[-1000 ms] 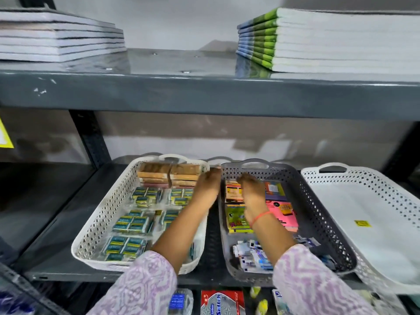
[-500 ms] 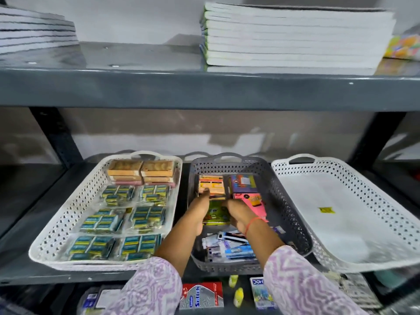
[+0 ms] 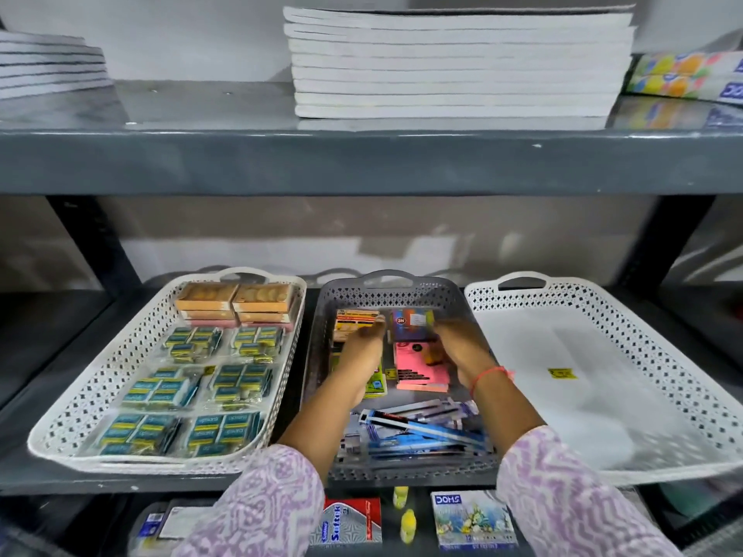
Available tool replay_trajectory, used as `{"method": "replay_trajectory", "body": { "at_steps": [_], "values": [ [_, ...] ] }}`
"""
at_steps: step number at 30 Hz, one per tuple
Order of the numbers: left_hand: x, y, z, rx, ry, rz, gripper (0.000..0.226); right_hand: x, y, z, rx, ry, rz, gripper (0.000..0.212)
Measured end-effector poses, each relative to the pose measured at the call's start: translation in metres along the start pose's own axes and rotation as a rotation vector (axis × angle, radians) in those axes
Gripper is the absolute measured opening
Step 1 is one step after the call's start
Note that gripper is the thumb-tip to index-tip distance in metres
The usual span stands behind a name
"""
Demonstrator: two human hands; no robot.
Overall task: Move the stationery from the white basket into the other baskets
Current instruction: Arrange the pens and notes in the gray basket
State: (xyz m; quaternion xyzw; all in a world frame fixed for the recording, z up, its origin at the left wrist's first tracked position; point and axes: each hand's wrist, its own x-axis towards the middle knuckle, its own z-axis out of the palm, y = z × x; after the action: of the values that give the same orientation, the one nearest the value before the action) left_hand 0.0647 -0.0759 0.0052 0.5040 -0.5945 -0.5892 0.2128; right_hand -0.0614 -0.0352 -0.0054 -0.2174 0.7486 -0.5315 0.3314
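Fingers (image 3: 372, 329) of the left hand (image 3: 362, 347) rest, blurred, on the orange pack (image 3: 354, 321) at twelve o'clock in the grey basket (image 3: 321, 335), while the right hand (image 3: 462, 347) curls beside the dark 3N pack (image 3: 410, 323); whether either truly grips, I cannot tell. Pens (image 3: 422, 432) lie at six o'clock in that basket, the bare white basket (image 3: 643, 335) sits at three o'clock, and the eraser-filled basket (image 3: 100, 379) at nine.

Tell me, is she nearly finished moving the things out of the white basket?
Nearly. The white perforated plastic basket on the right holds only a small yellow sticker, so emptying looks done. Both hands are in the grey perforated plastic basket: the left hand and right hand are at the dark sticky-note pack, seemingly arranging it. What's left looks like tidying only.
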Motion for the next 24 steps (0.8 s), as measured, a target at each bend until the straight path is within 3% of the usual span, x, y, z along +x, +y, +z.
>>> {"method": "replay_trajectory", "body": {
  "at_steps": [2,5,9,18,24],
  "values": [
    [0.002,0.001,0.017,-0.004,-0.095,-0.051,0.05,0.008,0.015,-0.007,0.029,-0.017,-0.002,0.015],
    [0.006,-0.001,0.033,0.045,-0.107,-0.09,0.051,0.01,0.032,-0.009,0.03,-0.077,0.121,0.03],
    [0.007,-0.003,0.041,0.092,-0.104,-0.087,0.055,0.004,0.035,-0.011,0.081,-0.131,0.201,0.013],
    [0.009,-0.006,0.049,0.16,-0.055,-0.06,0.057,-0.002,0.04,-0.01,0.185,-0.171,0.22,0.021],
    [0.004,-0.012,0.048,0.116,-0.136,-0.058,0.064,0.001,0.038,-0.017,0.066,-0.194,0.186,0.013]
  ]
}}
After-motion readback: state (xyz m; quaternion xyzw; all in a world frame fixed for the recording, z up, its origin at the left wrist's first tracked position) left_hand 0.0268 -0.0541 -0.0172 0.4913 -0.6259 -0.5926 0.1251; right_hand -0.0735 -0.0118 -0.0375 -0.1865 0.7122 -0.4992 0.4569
